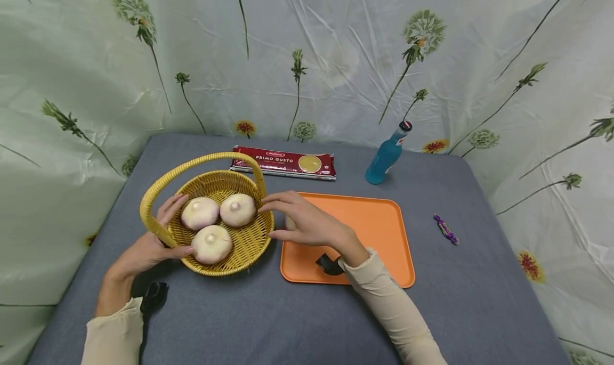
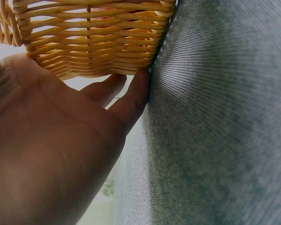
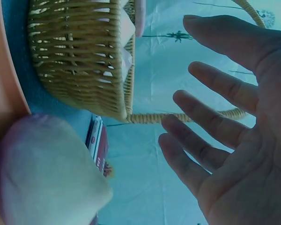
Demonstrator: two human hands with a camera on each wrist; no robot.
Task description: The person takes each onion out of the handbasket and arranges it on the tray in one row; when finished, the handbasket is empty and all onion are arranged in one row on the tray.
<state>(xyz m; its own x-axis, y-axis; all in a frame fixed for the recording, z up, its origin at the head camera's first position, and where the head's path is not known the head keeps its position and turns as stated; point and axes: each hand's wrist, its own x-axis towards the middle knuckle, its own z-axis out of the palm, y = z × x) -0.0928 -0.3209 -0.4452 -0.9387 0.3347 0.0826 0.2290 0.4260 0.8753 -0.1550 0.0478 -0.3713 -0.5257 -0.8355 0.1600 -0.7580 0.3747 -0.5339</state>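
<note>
Head view: L hand point(image 1: 148, 250) grips the L side of the yellow wicker basket point(image 1: 249, 245), thumb and fingers at the rim, handle arching up over it. Inside the basket, three pale turnips point(image 1: 212, 245) sit stalk-nubs up. R hand point(image 1: 309, 221) hovers btwn basket and orange tray point(image 1: 374, 221), fingers loosely spread, holding nothing. On the grey worktop point(image 1: 240, 322): red pasta pkt point(image 1: 283, 162) behind, blue btl point(image 1: 386, 157) upright, purple-wrapped sweet point(image 1: 446, 229) R of tray.

L wrist view: hand lies against the basket's outer weave, two fingertips low by the worktop.

R wrist view: fingers wide, clear of the basket wall; another turnip point(image 3: 47, 173) rests on the tray, nr its edge.
</note>
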